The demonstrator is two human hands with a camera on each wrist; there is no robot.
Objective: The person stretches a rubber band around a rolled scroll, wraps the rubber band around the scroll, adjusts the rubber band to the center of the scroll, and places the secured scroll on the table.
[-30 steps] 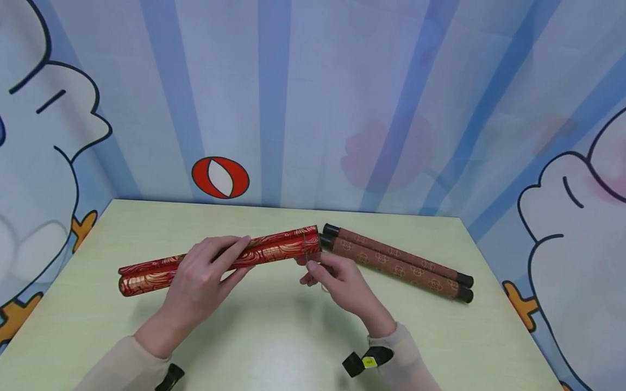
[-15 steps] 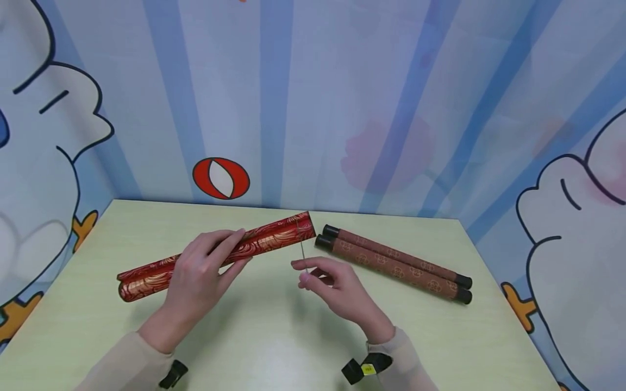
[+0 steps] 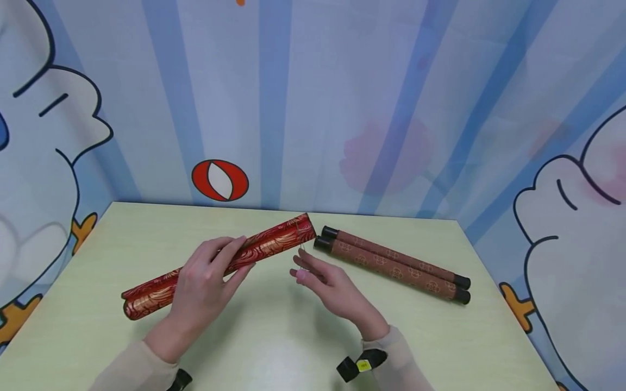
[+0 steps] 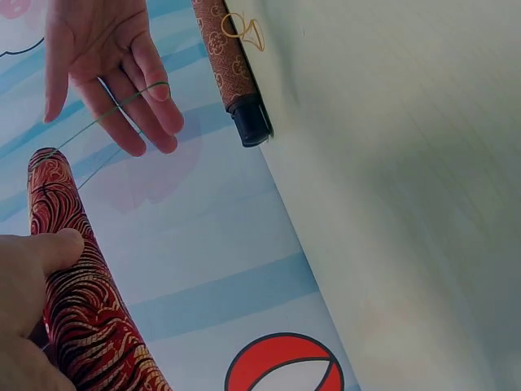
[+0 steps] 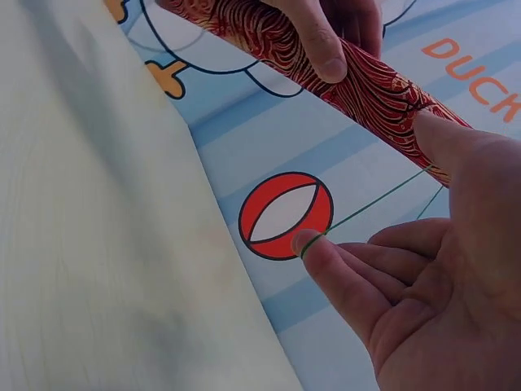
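Note:
My left hand (image 3: pixel 200 282) grips the middle of a red roll (image 3: pixel 274 241) with gold swirls, two lobes side by side. The roll slants over the table, its right end raised. Just below that end is my right hand (image 3: pixel 337 290), palm up with the fingers extended in the left wrist view. A thin green rubber band (image 5: pixel 374 203) runs from the roll's end to the right hand, looped over one fingertip and stretched taut. To the right, two brown scrolls (image 3: pixel 391 263) with black end caps lie side by side on the table.
An orange-yellow rubber band (image 4: pixel 254 32) lies beside a brown scroll, seen in the left wrist view. The pale table (image 3: pixel 254 347) ends at the back against a blue striped cloth (image 3: pixel 308 108) with cartoon prints.
The roll's right end has risen and its left end dropped. My right hand has drawn down from the roll, pulling the green band out, and its fingers have since spread.

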